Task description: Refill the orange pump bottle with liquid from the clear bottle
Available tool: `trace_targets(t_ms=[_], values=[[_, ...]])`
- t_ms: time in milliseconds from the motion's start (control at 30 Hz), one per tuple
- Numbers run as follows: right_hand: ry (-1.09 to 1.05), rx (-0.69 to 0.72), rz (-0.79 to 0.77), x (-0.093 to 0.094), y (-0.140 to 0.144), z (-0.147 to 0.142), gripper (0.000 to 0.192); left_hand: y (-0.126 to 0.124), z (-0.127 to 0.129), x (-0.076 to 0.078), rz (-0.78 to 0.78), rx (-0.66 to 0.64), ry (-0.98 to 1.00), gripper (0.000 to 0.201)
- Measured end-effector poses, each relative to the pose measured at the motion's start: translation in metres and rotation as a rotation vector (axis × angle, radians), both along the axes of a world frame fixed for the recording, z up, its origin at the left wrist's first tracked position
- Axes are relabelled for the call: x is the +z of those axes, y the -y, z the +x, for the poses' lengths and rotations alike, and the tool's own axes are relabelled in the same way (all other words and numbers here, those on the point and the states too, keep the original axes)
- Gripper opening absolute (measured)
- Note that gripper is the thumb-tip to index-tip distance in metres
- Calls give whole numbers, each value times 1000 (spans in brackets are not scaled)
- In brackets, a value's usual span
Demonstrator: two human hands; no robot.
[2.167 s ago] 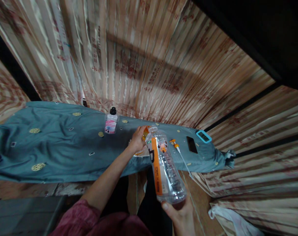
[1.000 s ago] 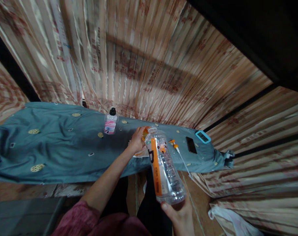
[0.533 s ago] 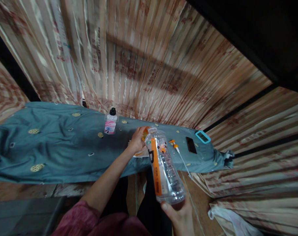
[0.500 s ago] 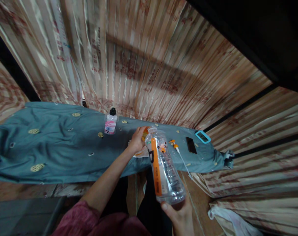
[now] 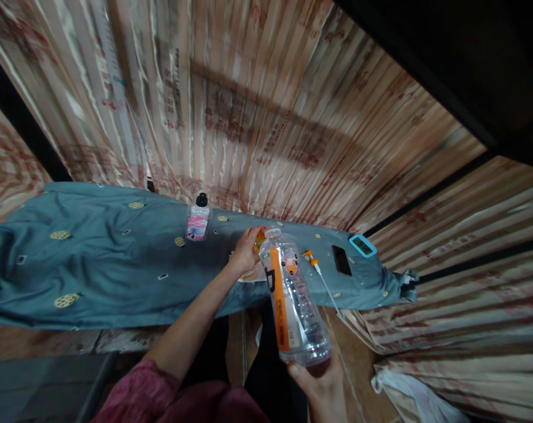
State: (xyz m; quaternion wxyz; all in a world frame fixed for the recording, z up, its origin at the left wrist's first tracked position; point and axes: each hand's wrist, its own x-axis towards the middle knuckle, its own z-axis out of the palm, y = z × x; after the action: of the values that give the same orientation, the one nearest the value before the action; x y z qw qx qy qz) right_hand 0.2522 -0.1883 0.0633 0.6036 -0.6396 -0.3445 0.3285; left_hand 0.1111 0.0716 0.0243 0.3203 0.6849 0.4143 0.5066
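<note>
My right hand (image 5: 321, 385) grips the base of a large clear plastic bottle (image 5: 293, 299) with an orange label, tilted so its open neck points toward the table. My left hand (image 5: 246, 249) reaches across the teal cloth-covered table (image 5: 94, 264) and is closed around an orange object (image 5: 260, 237) at the bottle's mouth; most of that object is hidden by my fingers and the bottle. A white item (image 5: 253, 275) lies under my left hand.
A small bottle (image 5: 198, 218) with a pink label and black cap stands further back. A dark phone (image 5: 341, 259), a light-blue timer (image 5: 362, 245) and an orange-tipped cable (image 5: 319, 273) lie at the right end. Striped curtains hang behind; a white bag (image 5: 407, 393) lies low right.
</note>
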Motion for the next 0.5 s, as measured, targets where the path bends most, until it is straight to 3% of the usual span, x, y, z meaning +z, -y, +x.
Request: trace_targets(t_ms=[500], values=[[-33,-11,-8,9,-1,-3,83,-3,1,-4,-27,-13,32,72]])
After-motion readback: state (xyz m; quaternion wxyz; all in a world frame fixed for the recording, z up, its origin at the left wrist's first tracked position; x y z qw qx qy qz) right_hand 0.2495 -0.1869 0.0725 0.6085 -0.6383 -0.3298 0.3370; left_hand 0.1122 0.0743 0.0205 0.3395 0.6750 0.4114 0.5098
